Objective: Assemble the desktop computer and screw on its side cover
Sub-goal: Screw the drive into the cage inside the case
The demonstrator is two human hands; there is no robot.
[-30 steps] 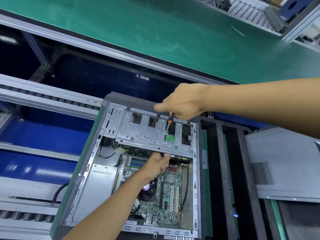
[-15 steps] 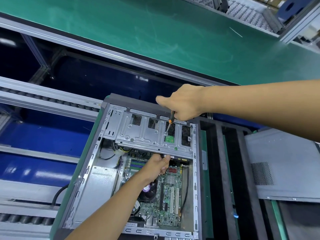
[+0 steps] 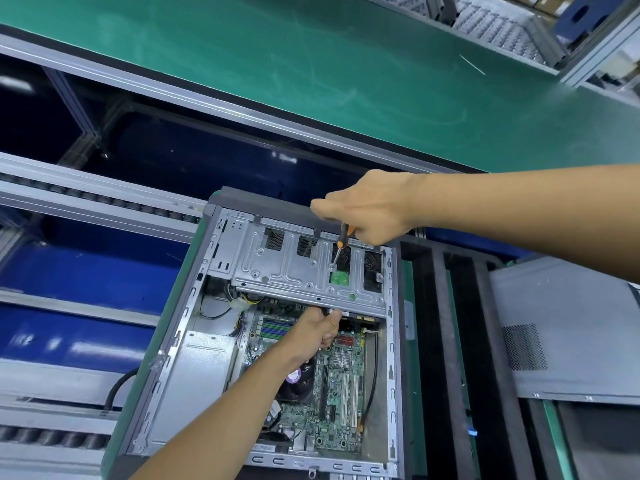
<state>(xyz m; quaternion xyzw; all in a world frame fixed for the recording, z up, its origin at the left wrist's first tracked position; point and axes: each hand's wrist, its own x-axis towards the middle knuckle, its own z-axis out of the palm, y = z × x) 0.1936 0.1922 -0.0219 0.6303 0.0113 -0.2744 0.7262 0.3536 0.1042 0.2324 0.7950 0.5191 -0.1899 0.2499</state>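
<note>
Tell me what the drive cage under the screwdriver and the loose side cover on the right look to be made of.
Drive cage: bare sheet metal, probably steel, judging by its dull silver sheen, stamped ribs and punched holes. Side cover: seemingly thin sheet metal with a matte grey finish, flat, with a perforated vent patch. Screwdriver: metal shaft, black-and-orange handle, likely plastic, mostly hidden in the right hand.

Bright, even overhead light; soft glare streaks on the glossy blue panels [image 3: 69, 341] at left; wide-angle bending at edges.
</note>
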